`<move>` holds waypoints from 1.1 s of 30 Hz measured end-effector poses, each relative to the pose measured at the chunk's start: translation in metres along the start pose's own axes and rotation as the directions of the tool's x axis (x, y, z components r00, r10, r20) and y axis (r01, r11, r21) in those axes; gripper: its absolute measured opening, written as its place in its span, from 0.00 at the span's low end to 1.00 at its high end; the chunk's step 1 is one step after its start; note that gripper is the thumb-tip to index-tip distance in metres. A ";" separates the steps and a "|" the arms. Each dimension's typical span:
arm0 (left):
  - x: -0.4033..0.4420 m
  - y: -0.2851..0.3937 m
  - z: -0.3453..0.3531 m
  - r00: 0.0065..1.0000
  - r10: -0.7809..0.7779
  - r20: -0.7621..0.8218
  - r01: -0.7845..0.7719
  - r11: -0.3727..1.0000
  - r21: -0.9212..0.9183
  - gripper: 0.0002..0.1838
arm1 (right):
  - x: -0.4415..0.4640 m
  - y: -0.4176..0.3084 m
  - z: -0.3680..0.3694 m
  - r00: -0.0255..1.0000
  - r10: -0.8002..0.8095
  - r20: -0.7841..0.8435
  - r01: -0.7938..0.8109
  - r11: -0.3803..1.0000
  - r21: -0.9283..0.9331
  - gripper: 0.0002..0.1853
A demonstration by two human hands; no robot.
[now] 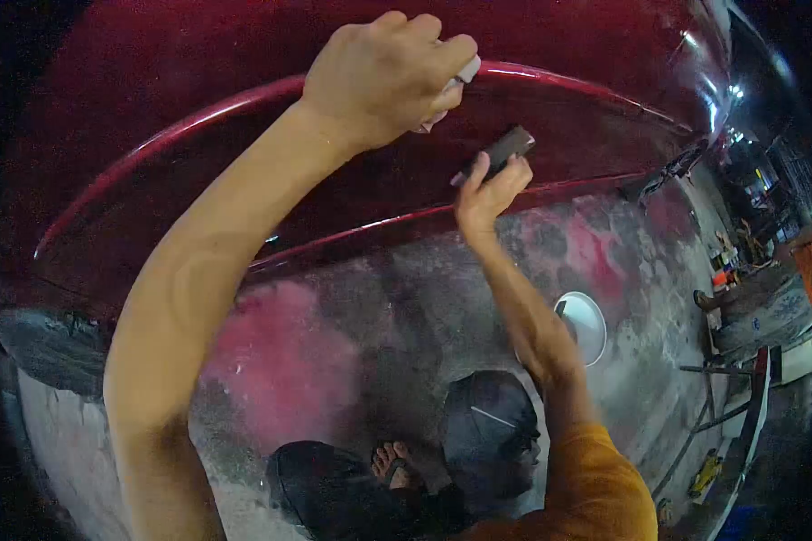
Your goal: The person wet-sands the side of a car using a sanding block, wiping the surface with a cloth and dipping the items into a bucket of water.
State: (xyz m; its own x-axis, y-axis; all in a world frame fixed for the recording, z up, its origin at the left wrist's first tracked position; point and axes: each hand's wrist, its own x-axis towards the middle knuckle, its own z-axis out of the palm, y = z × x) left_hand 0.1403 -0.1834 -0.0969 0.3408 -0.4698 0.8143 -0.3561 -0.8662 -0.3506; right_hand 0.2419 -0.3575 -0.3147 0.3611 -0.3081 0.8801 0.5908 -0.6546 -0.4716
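A dark block [505, 149] by the red panel [595, 117] fills the half-curled right hand [490, 192]; farther left, the left hand [376, 79] clenches whitish material [467, 70].

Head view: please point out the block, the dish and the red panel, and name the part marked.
Block [508, 147], head view: dark middle of its side.
Dish [587, 330], head view: bare white inside.
Red panel [379, 180], head view: lower stretch, below the curved ridge.
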 end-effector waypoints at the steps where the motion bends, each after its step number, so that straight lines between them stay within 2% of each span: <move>1: 0.000 0.001 0.001 1.000 0.003 -0.006 -0.003 1.000 -0.012 0.15 | -0.003 -0.003 0.000 0.998 0.066 0.003 -0.066 0.998 -0.012 0.20; 2: 0.000 0.002 0.002 1.000 0.012 -0.013 -0.012 1.000 -0.028 0.15 | -0.017 -0.014 0.004 0.990 -0.138 -0.016 0.137 0.988 -0.065 0.21; 3: 0.000 0.000 0.006 1.000 0.026 -0.017 -0.026 0.999 0.020 0.15 | -0.029 -0.039 -0.003 0.968 -0.238 0.077 0.240 0.970 -0.027 0.22; 4: 0.000 0.000 0.004 0.999 0.032 0.024 -0.032 0.999 0.012 0.15 | -0.056 -0.029 0.014 0.921 -0.377 0.100 0.363 0.922 0.135 0.20; 5: 0.000 -0.001 0.004 0.999 0.032 0.012 -0.032 0.999 0.001 0.15 | -0.062 -0.046 0.010 0.923 -0.301 0.241 0.220 0.924 0.313 0.18; 7: 0.002 -0.001 0.002 0.999 0.052 0.004 -0.052 0.999 -0.011 0.15 | -0.061 -0.018 0.008 0.834 -0.508 0.213 0.465 0.857 0.222 0.19; 8: 0.003 -0.002 0.002 0.998 0.061 0.007 -0.061 0.998 -0.006 0.16 | -0.051 0.000 0.003 0.816 -0.529 0.234 0.497 0.848 0.182 0.22; 9: -0.001 -0.003 0.000 0.998 0.060 0.015 -0.060 0.998 0.002 0.16 | -0.049 0.007 -0.007 0.891 -0.423 0.165 0.423 0.906 0.038 0.27; 10: -0.004 -0.002 0.000 0.999 0.039 0.014 -0.039 0.999 -0.006 0.16 | -0.047 0.021 -0.009 0.961 -0.250 0.119 0.261 0.962 -0.082 0.27; 11: -0.003 -0.001 0.002 1.000 0.021 0.005 -0.021 1.000 -0.012 0.16 | -0.051 0.047 -0.003 0.997 -0.063 0.050 0.068 0.992 -0.108 0.26; 12: -0.003 0.000 0.002 1.000 0.009 -0.002 -0.009 1.000 -0.023 0.16 | -0.046 0.046 -0.005 0.959 0.262 0.104 -0.252 0.963 -0.099 0.25; 14: -0.001 0.000 -0.003 1.000 0.022 0.006 -0.022 0.999 0.044 0.14 | -0.051 0.021 -0.009 0.946 0.263 0.191 -0.256 0.965 -0.065 0.24; 15: -0.001 -0.001 -0.002 1.000 0.029 -0.001 -0.029 0.999 0.045 0.14 | -0.065 0.002 0.000 0.999 0.020 0.051 -0.019 1.000 -0.015 0.21; 16: 0.000 0.000 0.000 0.999 0.040 -0.008 -0.040 0.999 0.037 0.14 | -0.061 -0.036 -0.014 0.972 -0.141 0.190 0.128 0.989 0.077 0.19; 18: 0.001 0.000 0.000 0.997 0.066 -0.042 -0.066 0.998 0.014 0.14 | -0.093 -0.060 -0.001 0.847 -0.501 0.177 0.484 0.865 0.134 0.15; 19: 0.000 0.002 0.001 0.999 0.045 -0.017 -0.045 0.999 0.007 0.13 | -0.092 -0.059 -0.006 0.789 -0.575 0.216 0.550 0.818 0.169 0.15; 20: -0.001 0.002 0.001 1.000 0.016 0.008 -0.016 1.000 0.012 0.13 | -0.088 -0.050 -0.006 0.814 -0.548 0.194 0.533 0.837 0.124 0.15; 22: 0.001 0.002 0.002 0.998 0.060 -0.028 -0.060 0.998 0.013 0.13 | -0.081 -0.021 -0.006 0.846 -0.510 0.156 0.504 0.860 0.075 0.16; 24: 0.001 -0.001 -0.001 0.996 0.065 -0.056 -0.063 0.997 0.032 0.13 | -0.064 0.013 -0.018 0.961 -0.214 0.176 0.222 0.974 -0.033 0.18; 25: 0.001 -0.001 -0.004 0.996 0.058 -0.063 -0.056 0.998 0.032 0.13 | -0.058 0.025 -0.015 0.989 -0.017 0.146 0.024 0.998 -0.049 0.19; 26: 0.000 0.000 -0.004 0.996 0.056 -0.069 -0.055 0.998 0.024 0.13 | -0.057 0.033 -0.011 0.976 0.188 0.110 -0.182 0.981 -0.068 0.21; 27: -0.002 0.001 0.001 0.998 0.026 -0.055 -0.024 0.999 0.043 0.13 | -0.055 0.026 -0.009 0.967 0.233 0.098 -0.228 0.971 -0.067 0.19; 28: -0.003 0.002 0.003 0.999 0.019 -0.049 -0.018 0.999 0.027 0.14 | -0.066 0.018 -0.007 0.975 0.154 0.158 -0.138 0.985 -0.103 0.20; 29: -0.003 0.000 0.002 0.999 0.016 -0.051 -0.016 1.000 0.005 0.14 | -0.069 -0.007 -0.013 0.972 -0.028 0.235 0.058 0.991 -0.119 0.21; 30: -0.003 0.000 0.002 0.998 0.014 -0.056 -0.016 1.000 -0.019 0.14 | -0.076 -0.031 -0.020 0.957 -0.109 0.270 0.108 0.994 0.018 0.22; 31: -0.002 0.001 0.000 1.000 0.003 -0.024 -0.003 1.000 -0.016 0.15 | -0.084 -0.045 -0.019 0.944 -0.195 0.268 0.184 0.981 0.067 0.22; 32: 0.001 0.001 0.001 0.999 0.018 -0.040 -0.019 1.000 -0.008 0.15 | -0.087 -0.040 -0.019 0.924 -0.172 0.342 0.148 0.984 0.096 0.22; 33: 0.002 0.000 0.001 0.998 0.032 -0.049 -0.032 0.999 0.004 0.14 | -0.080 -0.021 -0.020 0.924 -0.241 0.296 0.234 0.970 0.059 0.22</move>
State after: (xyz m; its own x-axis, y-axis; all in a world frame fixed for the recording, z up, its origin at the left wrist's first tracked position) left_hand 0.1422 -0.1850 -0.0959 0.2857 -0.4885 0.8245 -0.3635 -0.8513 -0.3784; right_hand 0.1862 -0.3327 -0.3741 0.4051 0.0779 0.9110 0.7004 -0.6668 -0.2544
